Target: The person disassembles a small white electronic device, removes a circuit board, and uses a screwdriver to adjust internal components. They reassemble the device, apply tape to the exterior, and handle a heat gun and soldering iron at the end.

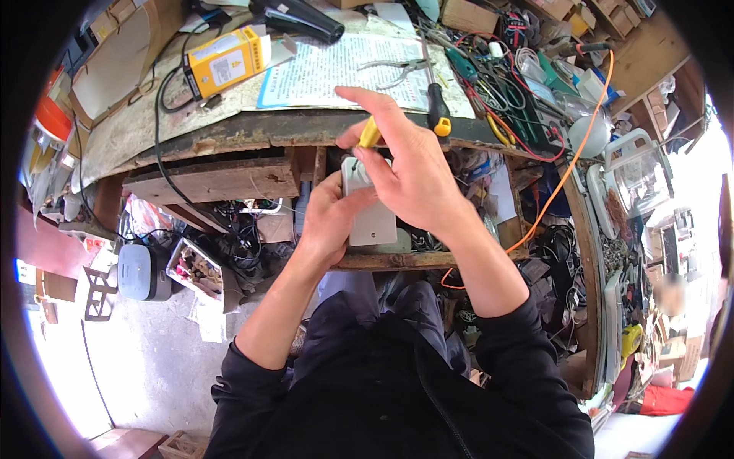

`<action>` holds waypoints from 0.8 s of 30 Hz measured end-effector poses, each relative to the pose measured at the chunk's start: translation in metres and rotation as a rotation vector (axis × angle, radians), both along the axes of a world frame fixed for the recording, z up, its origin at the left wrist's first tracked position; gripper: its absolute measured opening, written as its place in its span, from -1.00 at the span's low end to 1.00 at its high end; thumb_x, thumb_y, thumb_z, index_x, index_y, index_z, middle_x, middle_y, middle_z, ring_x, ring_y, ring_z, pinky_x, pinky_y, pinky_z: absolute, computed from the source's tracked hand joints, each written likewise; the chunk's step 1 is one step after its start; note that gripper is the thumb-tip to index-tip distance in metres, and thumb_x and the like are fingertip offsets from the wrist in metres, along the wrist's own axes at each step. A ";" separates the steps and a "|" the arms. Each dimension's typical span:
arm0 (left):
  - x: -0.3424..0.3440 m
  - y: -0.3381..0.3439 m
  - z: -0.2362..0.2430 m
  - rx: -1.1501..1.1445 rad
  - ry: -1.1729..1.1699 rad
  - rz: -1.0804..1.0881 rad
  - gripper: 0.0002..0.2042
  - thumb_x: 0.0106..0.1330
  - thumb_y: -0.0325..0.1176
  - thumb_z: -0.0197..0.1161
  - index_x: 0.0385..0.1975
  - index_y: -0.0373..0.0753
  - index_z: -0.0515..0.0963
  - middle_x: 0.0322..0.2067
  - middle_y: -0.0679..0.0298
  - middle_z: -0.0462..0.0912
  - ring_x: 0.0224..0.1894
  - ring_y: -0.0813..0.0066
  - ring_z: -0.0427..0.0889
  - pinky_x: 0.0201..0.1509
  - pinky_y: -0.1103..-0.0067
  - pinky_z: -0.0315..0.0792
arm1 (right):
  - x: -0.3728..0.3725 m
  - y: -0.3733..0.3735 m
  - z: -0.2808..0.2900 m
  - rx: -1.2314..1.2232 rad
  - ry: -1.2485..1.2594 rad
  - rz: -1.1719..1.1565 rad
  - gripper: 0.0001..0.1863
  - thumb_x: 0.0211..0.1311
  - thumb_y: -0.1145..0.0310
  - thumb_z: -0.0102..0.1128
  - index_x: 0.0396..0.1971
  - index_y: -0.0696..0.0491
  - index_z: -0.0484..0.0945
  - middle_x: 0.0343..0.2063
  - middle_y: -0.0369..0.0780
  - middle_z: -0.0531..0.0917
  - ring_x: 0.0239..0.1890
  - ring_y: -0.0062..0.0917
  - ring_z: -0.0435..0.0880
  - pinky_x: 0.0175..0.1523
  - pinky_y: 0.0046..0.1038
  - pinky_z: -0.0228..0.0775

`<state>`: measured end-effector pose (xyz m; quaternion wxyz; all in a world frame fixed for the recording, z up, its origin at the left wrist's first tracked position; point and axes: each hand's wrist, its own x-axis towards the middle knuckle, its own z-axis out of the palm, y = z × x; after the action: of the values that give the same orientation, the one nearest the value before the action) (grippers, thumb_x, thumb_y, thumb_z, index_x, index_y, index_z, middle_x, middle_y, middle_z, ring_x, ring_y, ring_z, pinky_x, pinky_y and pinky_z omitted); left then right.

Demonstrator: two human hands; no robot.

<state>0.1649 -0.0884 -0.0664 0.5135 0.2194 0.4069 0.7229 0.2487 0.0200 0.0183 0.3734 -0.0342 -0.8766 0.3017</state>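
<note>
My left hand (329,218) grips a pale rectangular plastic housing (371,228) with a small hole near its lower end, held at the edge of the cluttered workbench (214,126). My right hand (405,164) is closed on a yellow-handled screwdriver (368,131), its shaft pointing down at the housing's upper end, forefinger stretched out past the handle. Just beyond my hands lie a printed sheet (306,73), metal pliers (390,73) and a second screwdriver (437,111) with a black and yellow handle.
A yellow box (223,63) and a black dryer-like tool (302,21) sit at the back left. Tangled tools and wires (501,92) crowd the right, with an orange cord (572,164) hanging down. Below are an open drawer, a grey case (141,271) and a carton (195,271).
</note>
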 end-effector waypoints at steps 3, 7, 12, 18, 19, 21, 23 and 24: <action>0.001 0.000 -0.012 0.015 0.055 0.035 -0.77 0.36 -0.48 0.30 -0.04 -0.38 0.54 -0.25 0.23 0.71 -0.28 0.55 0.70 -0.19 0.54 0.60 | 0.005 0.001 0.005 0.268 -0.039 -0.186 -0.34 0.17 0.53 0.43 0.31 -0.04 0.48 -0.39 -0.22 0.68 -0.37 -0.35 0.64 -0.21 -0.38 0.45; -0.002 0.000 -0.006 -0.010 0.041 0.012 -0.74 0.36 -0.48 0.31 -0.01 -0.39 0.54 -0.22 0.22 0.71 -0.25 0.56 0.71 -0.19 0.56 0.61 | 0.006 -0.001 0.006 0.048 -0.063 -0.013 -0.33 0.20 0.56 0.39 0.33 -0.06 0.46 -0.30 -0.18 0.71 -0.37 -0.41 0.65 -0.18 -0.44 0.51; 0.000 0.001 -0.009 0.025 0.041 0.014 -0.74 0.35 -0.48 0.30 -0.01 -0.40 0.55 -0.19 0.21 0.72 -0.23 0.53 0.72 -0.17 0.54 0.63 | 0.010 0.001 0.000 0.099 -0.044 -0.068 -0.32 0.22 0.65 0.34 0.36 0.01 0.39 -0.24 -0.18 0.72 -0.30 -0.55 0.73 -0.21 -0.53 0.56; -0.003 0.002 -0.013 0.010 0.033 0.008 -0.64 0.36 -0.43 0.30 0.10 -0.43 0.48 -0.14 0.08 0.73 -0.16 0.30 0.79 -0.05 0.41 0.70 | 0.030 0.013 0.011 -0.209 0.233 -0.066 -0.38 0.38 0.60 0.28 0.34 0.15 0.19 -0.25 -0.13 0.69 -0.21 -0.54 0.72 -0.10 -0.56 0.61; -0.003 0.002 -0.012 0.012 0.032 0.004 -0.63 0.36 -0.43 0.29 0.11 -0.43 0.48 -0.12 0.06 0.73 -0.14 0.26 0.80 -0.04 0.39 0.70 | 0.036 0.012 0.010 -0.173 0.201 -0.087 -0.39 0.38 0.61 0.28 0.33 0.17 0.19 -0.25 -0.13 0.69 -0.20 -0.55 0.71 -0.09 -0.57 0.60; -0.004 0.001 -0.008 0.017 0.029 -0.003 -0.61 0.36 -0.44 0.29 0.13 -0.45 0.46 -0.10 0.02 0.72 -0.10 0.20 0.80 0.00 0.35 0.70 | 0.042 0.011 0.006 -0.067 0.141 -0.136 -0.42 0.37 0.63 0.27 0.31 0.20 0.22 -0.26 -0.15 0.68 -0.19 -0.56 0.71 -0.10 -0.56 0.60; -0.004 0.001 -0.008 0.013 0.045 -0.016 -0.61 0.36 -0.44 0.28 0.13 -0.45 0.46 -0.09 0.02 0.72 -0.10 0.21 0.80 0.00 0.36 0.70 | 0.041 0.012 -0.004 -0.050 0.190 -0.147 -0.44 0.36 0.59 0.30 0.30 0.17 0.29 -0.22 -0.15 0.66 -0.23 -0.53 0.73 -0.13 -0.52 0.62; -0.004 0.001 -0.009 0.011 0.053 -0.022 -0.61 0.36 -0.44 0.28 0.13 -0.45 0.46 -0.08 0.01 0.72 -0.11 0.22 0.80 0.00 0.36 0.70 | 0.041 0.013 -0.009 -0.041 0.214 -0.152 -0.44 0.36 0.58 0.31 0.29 0.15 0.32 -0.20 -0.15 0.66 -0.25 -0.52 0.75 -0.14 -0.49 0.64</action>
<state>0.1612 -0.0870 -0.0749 0.5090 0.2458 0.4140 0.7135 0.2897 0.0326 0.0094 0.4858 -0.0759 -0.8203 0.2921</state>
